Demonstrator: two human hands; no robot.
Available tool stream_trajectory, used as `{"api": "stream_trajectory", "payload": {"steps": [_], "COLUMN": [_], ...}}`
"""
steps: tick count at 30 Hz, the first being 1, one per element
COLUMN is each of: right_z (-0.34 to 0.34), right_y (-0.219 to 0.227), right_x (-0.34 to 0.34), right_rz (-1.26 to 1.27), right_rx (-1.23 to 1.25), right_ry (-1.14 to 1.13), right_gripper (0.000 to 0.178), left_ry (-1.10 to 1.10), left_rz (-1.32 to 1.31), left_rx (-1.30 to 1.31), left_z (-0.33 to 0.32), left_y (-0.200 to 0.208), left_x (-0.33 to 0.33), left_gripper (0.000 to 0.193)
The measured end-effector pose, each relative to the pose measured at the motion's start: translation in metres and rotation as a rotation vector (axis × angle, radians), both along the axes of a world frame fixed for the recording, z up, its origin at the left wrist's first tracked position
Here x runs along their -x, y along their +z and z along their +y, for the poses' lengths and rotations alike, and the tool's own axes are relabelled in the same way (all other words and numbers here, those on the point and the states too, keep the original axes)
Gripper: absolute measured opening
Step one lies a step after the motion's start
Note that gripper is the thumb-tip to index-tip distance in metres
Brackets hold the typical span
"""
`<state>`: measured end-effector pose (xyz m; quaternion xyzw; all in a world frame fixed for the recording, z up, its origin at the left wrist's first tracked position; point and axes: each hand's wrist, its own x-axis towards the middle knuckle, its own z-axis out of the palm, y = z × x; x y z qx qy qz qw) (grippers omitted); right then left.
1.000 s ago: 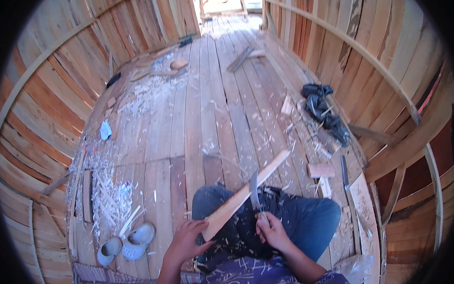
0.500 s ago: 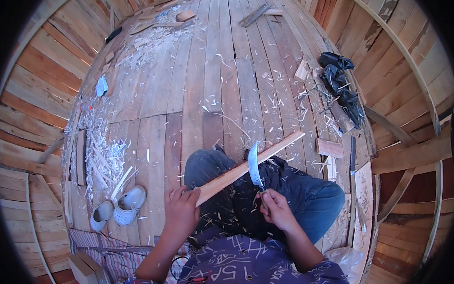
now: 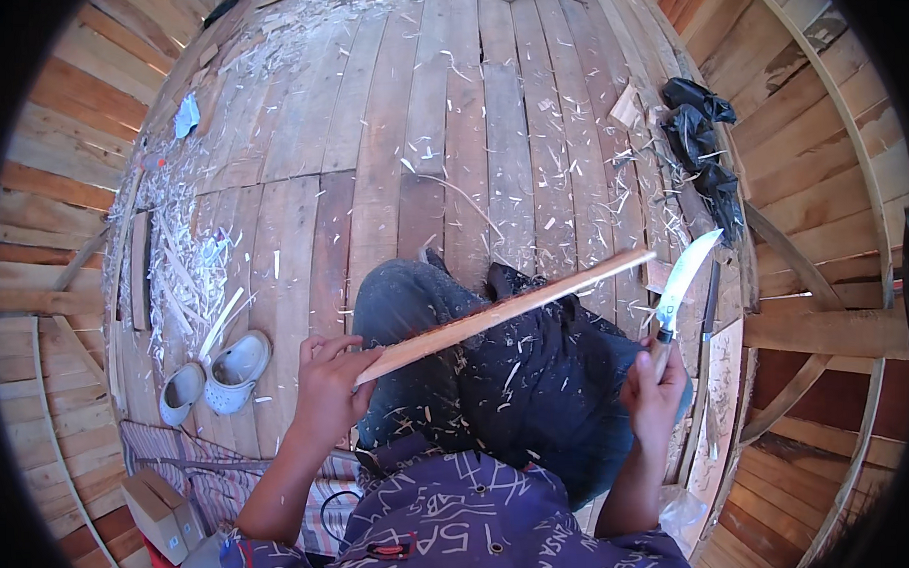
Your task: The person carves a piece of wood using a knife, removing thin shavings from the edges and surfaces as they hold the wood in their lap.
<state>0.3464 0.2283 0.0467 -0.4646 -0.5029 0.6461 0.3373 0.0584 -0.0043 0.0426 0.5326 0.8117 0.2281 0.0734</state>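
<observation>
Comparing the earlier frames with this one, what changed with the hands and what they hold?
The right hand has carried the curved knife rightward, away from the wooden strip, whose far end has swung to the right. The view has tipped down. Nothing was let go: the left hand keeps the strip's near end, and the pale clogs stay put.

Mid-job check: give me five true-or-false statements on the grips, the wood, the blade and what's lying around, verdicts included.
1. The left grip holds the near end of a long, pale wooden strip. True.
2. The right grip holds a curved, shiny-bladed knife by its handle. True.
3. The blade is cutting into the strip's middle. False: it is apart from the strip, right of its far end.
4. Crumpled black plastic lies toward the right wall. True.
5. Pale grey clogs are on the person's feet. False: they sit on the floorboards, at left.
</observation>
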Motion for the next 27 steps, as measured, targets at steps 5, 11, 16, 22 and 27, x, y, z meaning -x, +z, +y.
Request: {"api": "stream_trajectory", "payload": {"steps": [5, 11, 16, 22, 27], "right_z": [0.001, -0.020, -0.024, -0.041, -0.038], "right_y": [0.023, -0.002, -0.003, -0.028, -0.039], "right_x": [-0.007, 0.006, 0.011, 0.011, 0.007], "right_rz": [0.120, -0.078, -0.142, 0.256, 0.223], "right_rx": [0.201, 0.079, 0.115, 0.825, 0.787], "right_ry": [0.301, 0.462, 0.416, 0.526, 0.487], "right_gripper": [0.023, 0.024, 0.027, 0.034, 0.030], "left_ry": [0.058, 0.000, -0.024, -0.052, -0.048], "left_rz": [-0.004, 0.115, 0.066, 0.110, 0.120], "left_rx": [-0.088, -0.141, -0.159, -0.119, -0.178], "left_z": [-0.002, -0.006, -0.005, -0.002, 0.003], "left_y": [-0.011, -0.016, -0.017, -0.020, -0.023], "left_x": [0.000, -0.005, -0.013, -0.012, -0.011], "left_gripper": [0.026, 0.035, 0.038, 0.038, 0.037]}}
